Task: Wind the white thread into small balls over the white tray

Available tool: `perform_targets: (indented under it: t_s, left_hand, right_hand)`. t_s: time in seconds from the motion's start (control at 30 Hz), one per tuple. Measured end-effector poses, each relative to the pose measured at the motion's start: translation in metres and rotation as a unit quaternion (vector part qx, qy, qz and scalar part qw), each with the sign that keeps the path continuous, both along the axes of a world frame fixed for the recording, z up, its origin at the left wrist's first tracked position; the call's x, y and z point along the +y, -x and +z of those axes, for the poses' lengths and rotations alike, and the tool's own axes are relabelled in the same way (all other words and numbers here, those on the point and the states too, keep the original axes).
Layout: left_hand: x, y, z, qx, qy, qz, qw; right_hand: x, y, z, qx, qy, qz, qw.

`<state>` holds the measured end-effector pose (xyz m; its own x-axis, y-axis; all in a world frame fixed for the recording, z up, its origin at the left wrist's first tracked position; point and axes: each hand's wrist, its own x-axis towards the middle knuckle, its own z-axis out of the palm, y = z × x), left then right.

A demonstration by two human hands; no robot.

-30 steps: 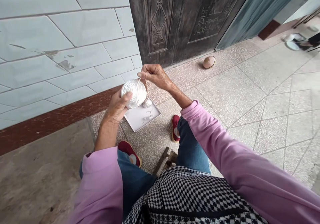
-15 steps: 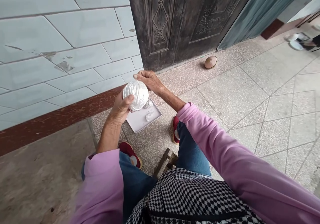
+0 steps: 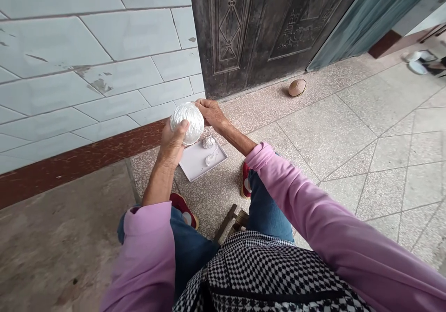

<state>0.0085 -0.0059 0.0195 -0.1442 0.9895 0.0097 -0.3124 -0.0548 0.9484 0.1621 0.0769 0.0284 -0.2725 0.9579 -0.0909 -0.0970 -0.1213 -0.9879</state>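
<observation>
Right hand (image 3: 211, 113) is now brought down onto the thread ball (image 3: 187, 121).
Thread ball is clasped in the closed left hand (image 3: 173, 140) above the tray (image 3: 195, 165); right fingers are curled, their hold cannot be told.

Pale tiled wall (image 3: 87, 61), dark carved door (image 3: 258, 23), speckled terrazzo floor (image 3: 365, 130)

A thread ball (image 3: 187, 122) is sitting in the left hand (image 3: 173, 142), with the right hand (image 3: 211, 112) touching its right side. Beneath, a tray (image 3: 195, 164) is lying on the floor (image 3: 348, 130), carrying a small bundle (image 3: 208, 142). A door (image 3: 251, 23) is standing behind.
</observation>
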Motion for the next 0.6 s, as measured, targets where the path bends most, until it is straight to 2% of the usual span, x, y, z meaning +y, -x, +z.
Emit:
perform_targets:
  t_s: [0.13, 0.27, 0.4, 0.6]
  left_hand:
    - [0.001, 0.0, -0.002, -0.035, -0.003, 0.03, 0.999]
    - [0.012, 0.009, -0.008, -0.057, -0.012, 0.05, 0.997]
    - [0.021, 0.015, -0.013, -0.064, 0.001, 0.05, 0.997]
    - [0.027, 0.021, -0.02, -0.031, 0.016, 0.047, 0.998]
  right_hand:
    - [-0.002, 0.01, -0.006, -0.029, -0.016, 0.006, 0.999]
    - [-0.002, 0.016, -0.012, -0.129, -0.117, 0.016, 0.985]
    - [-0.004, 0.014, -0.011, -0.243, -0.195, 0.043, 0.949]
    - [-0.016, 0.012, 0.004, -0.413, -0.211, 0.09, 0.882]
